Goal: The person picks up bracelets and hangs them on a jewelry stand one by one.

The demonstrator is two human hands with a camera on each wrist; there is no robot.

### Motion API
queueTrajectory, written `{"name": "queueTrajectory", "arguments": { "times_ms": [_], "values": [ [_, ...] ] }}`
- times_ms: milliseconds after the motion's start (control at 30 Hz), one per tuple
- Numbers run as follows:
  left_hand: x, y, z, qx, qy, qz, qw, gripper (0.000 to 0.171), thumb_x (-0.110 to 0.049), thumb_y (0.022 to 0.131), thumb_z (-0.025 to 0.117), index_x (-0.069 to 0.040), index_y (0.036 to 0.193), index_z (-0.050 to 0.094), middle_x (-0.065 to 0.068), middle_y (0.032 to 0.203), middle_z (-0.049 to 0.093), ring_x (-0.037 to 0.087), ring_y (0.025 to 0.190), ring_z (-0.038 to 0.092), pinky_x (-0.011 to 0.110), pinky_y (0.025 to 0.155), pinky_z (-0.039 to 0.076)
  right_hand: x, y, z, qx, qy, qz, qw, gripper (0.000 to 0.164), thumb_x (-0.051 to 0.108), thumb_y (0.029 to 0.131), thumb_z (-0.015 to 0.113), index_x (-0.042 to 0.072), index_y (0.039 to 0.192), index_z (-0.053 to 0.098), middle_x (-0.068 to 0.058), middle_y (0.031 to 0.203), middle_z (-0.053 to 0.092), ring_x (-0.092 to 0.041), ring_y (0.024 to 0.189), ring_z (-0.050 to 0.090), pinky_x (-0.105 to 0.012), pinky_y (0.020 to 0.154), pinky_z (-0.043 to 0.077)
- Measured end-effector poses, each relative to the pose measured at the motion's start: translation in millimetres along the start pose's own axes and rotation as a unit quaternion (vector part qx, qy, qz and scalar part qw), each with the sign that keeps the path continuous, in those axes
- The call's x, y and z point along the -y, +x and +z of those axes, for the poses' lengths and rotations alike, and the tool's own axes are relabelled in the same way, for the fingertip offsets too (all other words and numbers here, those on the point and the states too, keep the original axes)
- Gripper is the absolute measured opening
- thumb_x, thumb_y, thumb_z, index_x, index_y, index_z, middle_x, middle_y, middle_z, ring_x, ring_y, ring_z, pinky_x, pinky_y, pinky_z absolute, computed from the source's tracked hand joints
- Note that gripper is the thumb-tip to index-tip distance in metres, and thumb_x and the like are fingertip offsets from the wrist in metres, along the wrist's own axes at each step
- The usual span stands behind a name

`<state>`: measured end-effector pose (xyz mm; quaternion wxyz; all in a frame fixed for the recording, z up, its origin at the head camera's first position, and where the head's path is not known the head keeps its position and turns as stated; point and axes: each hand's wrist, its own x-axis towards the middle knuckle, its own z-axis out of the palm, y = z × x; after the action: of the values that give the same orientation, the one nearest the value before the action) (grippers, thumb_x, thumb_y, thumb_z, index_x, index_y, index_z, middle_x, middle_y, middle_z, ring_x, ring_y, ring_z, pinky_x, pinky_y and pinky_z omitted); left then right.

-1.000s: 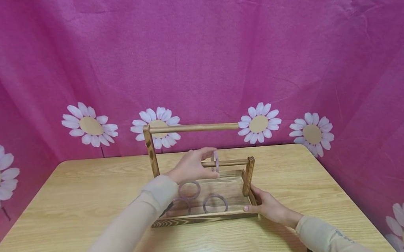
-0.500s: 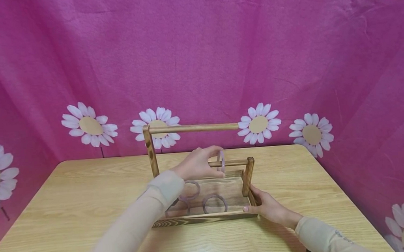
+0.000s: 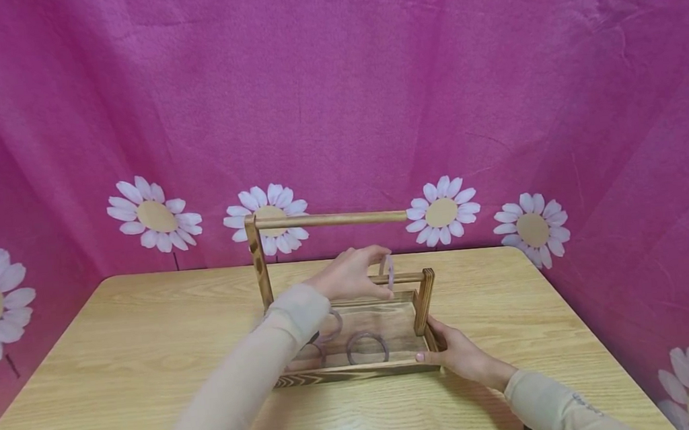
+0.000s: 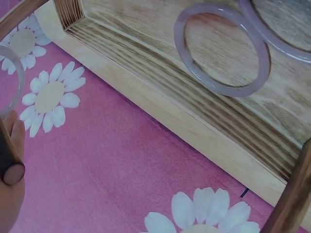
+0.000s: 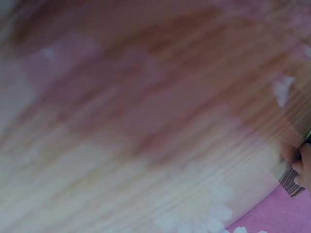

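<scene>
A pale purple bangle [image 3: 391,272] is pinched between the thumb and fingers of my left hand [image 3: 352,275]. The lower wooden bar [image 3: 407,278] runs through it. In the left wrist view, the bar's free round end [image 4: 13,174] shows beside the hand, with part of that bangle [image 4: 20,77] at the left edge. My right hand [image 3: 461,353] grips the right front corner of the wooden tray [image 3: 357,374], thumb on the front rim. Inside the tray lies a bangle [image 3: 387,348], with two more further left, partly behind my left sleeve. The right wrist view is mostly blurred.
A taller left post [image 3: 259,259] carries an upper bar [image 3: 333,220] above my left hand. A shorter right post [image 3: 424,301] supports the lower bar. The stand sits on a wood-grain table [image 3: 150,365]; a pink flowered curtain [image 3: 336,107] hangs behind.
My left hand has moved to the right along the lower bar with the bangle, closer to the right post. The right hand keeps its hold on the tray corner.
</scene>
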<state>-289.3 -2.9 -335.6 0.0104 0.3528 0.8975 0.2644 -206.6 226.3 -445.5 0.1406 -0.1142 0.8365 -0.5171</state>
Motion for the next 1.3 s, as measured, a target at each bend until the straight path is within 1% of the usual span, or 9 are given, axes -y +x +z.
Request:
{"name": "queueTrajectory", "arguments": {
  "times_ms": [233,400,533,567,767,867,1067,1300],
  "values": [
    [-5.3,6.7,4.4,0.012,-0.006,0.013,0.9998,0.078,-0.038,0.066,0.08,-0.01,0.131,0.047,0.007,0.13,0.056,0.019,0.12,0.052,0.03,0.105,0.039,-1.4,-0.3,0.4,-0.002,0.002,0.002,1.0,0.089,0.018,0.083,0.067,-0.006,0.144,0.007,-0.027,0.148,0.015,-0.041,0.134,0.021,-0.052,0.111,0.021],
    [-9.8,9.1,6.7,0.021,0.007,0.017,0.9996,0.074,-0.039,0.067,0.079,-0.013,0.129,0.048,0.007,0.127,0.058,0.018,0.119,0.053,0.031,0.105,0.038,-1.3,-1.0,0.2,0.007,0.002,0.002,1.0,0.088,0.019,0.084,0.066,-0.005,0.144,0.006,-0.027,0.148,0.015,-0.042,0.134,0.021,-0.054,0.11,0.022],
    [-11.9,10.0,8.9,0.04,0.02,0.02,0.9988,0.075,-0.04,0.068,0.077,-0.012,0.131,0.047,0.009,0.126,0.059,0.018,0.117,0.054,0.029,0.103,0.041,-1.2,-0.5,0.4,0.009,0.003,-0.007,1.0,0.087,0.018,0.085,0.065,-0.005,0.144,0.006,-0.027,0.148,0.016,-0.042,0.134,0.021,-0.054,0.11,0.022],
    [-12.1,10.0,9.8,0.045,0.024,0.02,0.9985,0.075,-0.04,0.068,0.077,-0.012,0.131,0.047,0.009,0.125,0.059,0.018,0.116,0.055,0.028,0.101,0.043,-1.3,-0.3,0.5,0.009,0.003,-0.008,1.0,0.087,0.018,0.085,0.065,-0.005,0.144,0.006,-0.027,0.148,0.016,-0.042,0.134,0.021,-0.053,0.11,0.022],
    [-12.7,10.1,12.2,0.058,0.035,0.013,0.9976,0.077,-0.04,0.067,0.076,-0.012,0.132,0.046,0.008,0.125,0.059,0.018,0.117,0.054,0.027,0.101,0.043,-1.6,-0.1,0.6,0.007,0.004,-0.009,1.0,0.087,0.017,0.084,0.065,-0.006,0.144,0.007,-0.027,0.148,0.016,-0.041,0.134,0.021,-0.052,0.11,0.022],
    [-13.1,10.1,13.5,0.058,0.038,0.015,0.9975,0.077,-0.039,0.067,0.076,-0.012,0.132,0.046,0.008,0.123,0.06,0.017,0.115,0.055,0.026,0.1,0.043,-1.3,-0.8,0.3,0.008,0.004,-0.009,1.0,0.087,0.018,0.084,0.065,-0.006,0.144,0.006,-0.027,0.148,0.016,-0.041,0.134,0.021,-0.053,0.11,0.022],
    [-12.0,11.1,17.7,0.045,0.068,0.037,0.996,0.074,-0.039,0.065,0.078,-0.01,0.128,0.05,0.002,0.115,0.062,0.013,0.102,0.058,0.025,0.093,0.047,-0.8,-1.0,0.1,0.007,0.004,-0.006,1.0,0.088,0.018,0.084,0.066,-0.006,0.144,0.006,-0.028,0.148,0.016,-0.042,0.134,0.021,-0.053,0.11,0.022],
    [-12.3,12.2,18.2,0.042,0.065,0.043,0.9961,0.077,-0.038,0.065,0.078,-0.008,0.13,0.049,0.004,0.122,0.06,0.015,0.11,0.056,0.025,0.098,0.044,0.4,-1.2,0.3,0.0,0.006,-0.002,1.0,0.087,0.017,0.084,0.066,-0.006,0.144,0.007,-0.027,0.147,0.018,-0.041,0.134,0.023,-0.053,0.11,0.023]
  ]
}}
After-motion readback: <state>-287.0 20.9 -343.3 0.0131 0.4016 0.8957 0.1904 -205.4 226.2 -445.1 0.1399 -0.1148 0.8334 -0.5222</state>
